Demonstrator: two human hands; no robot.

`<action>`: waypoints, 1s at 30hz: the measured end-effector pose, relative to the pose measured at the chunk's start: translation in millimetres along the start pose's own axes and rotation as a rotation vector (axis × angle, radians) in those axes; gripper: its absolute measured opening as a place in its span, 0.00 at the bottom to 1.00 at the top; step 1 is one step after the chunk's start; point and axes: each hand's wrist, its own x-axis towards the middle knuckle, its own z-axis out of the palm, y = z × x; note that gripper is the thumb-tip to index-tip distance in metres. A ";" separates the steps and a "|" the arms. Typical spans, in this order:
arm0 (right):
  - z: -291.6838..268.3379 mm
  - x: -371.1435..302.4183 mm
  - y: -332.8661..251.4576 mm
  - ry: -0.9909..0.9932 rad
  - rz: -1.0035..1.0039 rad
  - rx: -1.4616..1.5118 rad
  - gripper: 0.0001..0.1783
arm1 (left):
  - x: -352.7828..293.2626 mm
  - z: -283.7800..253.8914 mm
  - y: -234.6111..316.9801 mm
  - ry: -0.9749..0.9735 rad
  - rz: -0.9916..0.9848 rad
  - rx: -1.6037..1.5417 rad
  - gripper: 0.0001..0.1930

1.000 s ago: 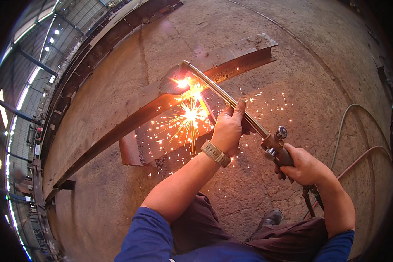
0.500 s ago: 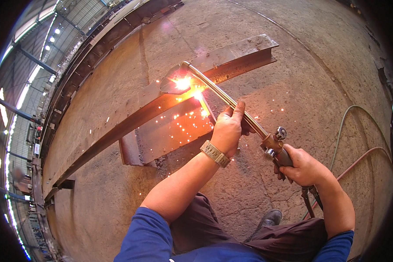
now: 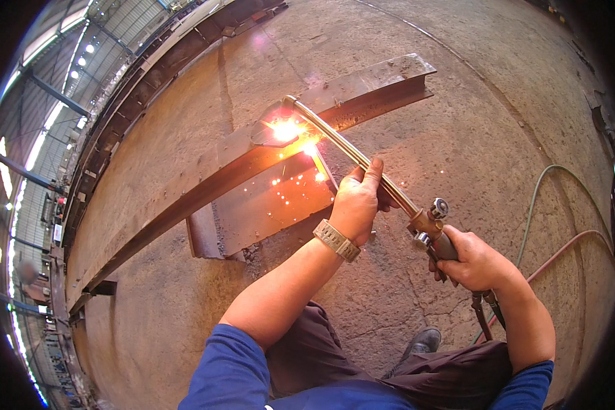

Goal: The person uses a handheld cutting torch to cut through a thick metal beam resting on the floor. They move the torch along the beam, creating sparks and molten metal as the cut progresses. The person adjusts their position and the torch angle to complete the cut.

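Observation:
A long-necked cutting torch (image 3: 342, 142) runs diagonally between my hands, its bent head at the upper left over a steel beam (image 3: 205, 171). Bright flame and glowing metal hide the nozzle tip and the spot it meets. My left hand (image 3: 357, 203) is closed around the torch tubes, thumb on top. Farther back, my right hand (image 3: 477, 260) grips the torch handle below the two valve knobs. A flat steel plate with a curved edge (image 3: 270, 133) lies on the beam beside the glare. Sparks fall over a wider steel piece (image 3: 253, 215) underneath the beam.
A green hose (image 3: 534, 195) and a red hose (image 3: 570, 244) curve over the concrete floor (image 3: 485, 130) at my right. My shoe (image 3: 425, 339) rests on the floor below the torch. Long steel beams (image 3: 160, 75) line the far left, beside the shed wall.
Fewer sparks fly now over the lower steel piece. The torch head and the glow have shifted very slightly at most; both hands keep their hold.

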 end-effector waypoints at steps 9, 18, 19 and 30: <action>-0.2 -1.5 -3.7 0.013 -0.027 0.002 0.18 | -1.1 1.7 1.2 0.013 0.008 -0.015 0.14; 0.6 -1.1 -3.2 0.011 -0.004 0.033 0.18 | 0.3 -0.4 -1.1 -0.008 0.018 -0.014 0.15; 0.8 -1.5 -1.5 0.015 -0.003 0.047 0.18 | 0.7 -0.1 -0.3 -0.025 0.019 -0.005 0.15; 0.2 -3.0 -2.3 0.025 0.005 0.071 0.15 | 1.7 5.7 -1.4 0.056 0.042 -0.005 0.16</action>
